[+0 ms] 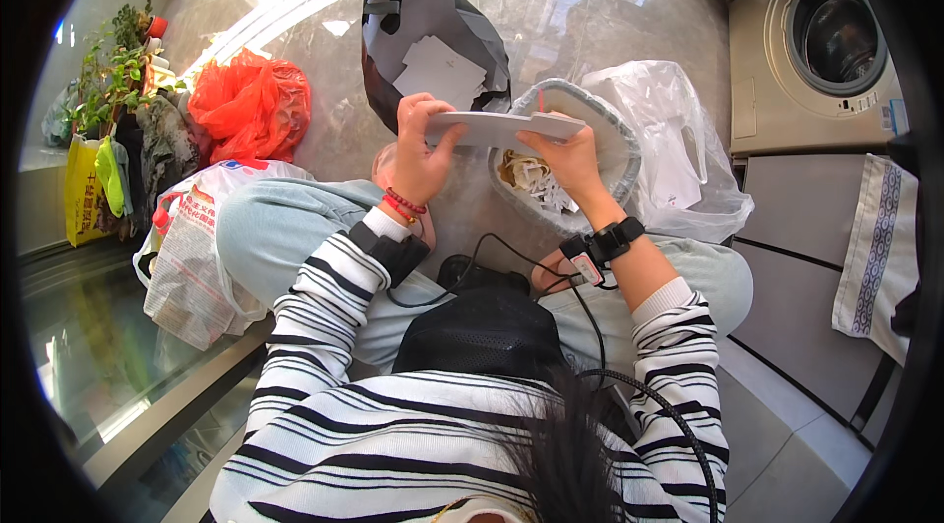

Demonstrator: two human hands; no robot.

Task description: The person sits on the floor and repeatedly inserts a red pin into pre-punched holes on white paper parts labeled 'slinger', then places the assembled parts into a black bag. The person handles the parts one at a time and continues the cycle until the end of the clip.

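Observation:
Both hands hold up a flat, pale grey-white piece (487, 131), perhaps card or stacked paper, seen nearly edge-on. My left hand (425, 151) pinches its left end, thumb in front and fingers behind. At the right end, my right hand (572, 165) grips it with the thumb along the near side. Just beyond my left hand stands an open black bag (382, 59) with white sheets (442, 73) inside. Below the piece and my right hand is a lined waste bin (621, 142), which contains crumpled paper scraps and strips (536, 181).
A clear plastic bag (661, 115) rests right of the bin. To the left lie a red plastic bag (251, 102) and a white printed bag (202, 253), near potted plants (118, 71). A front-loading washer (762, 81) stands at right. Black cables (580, 317) cross my lap.

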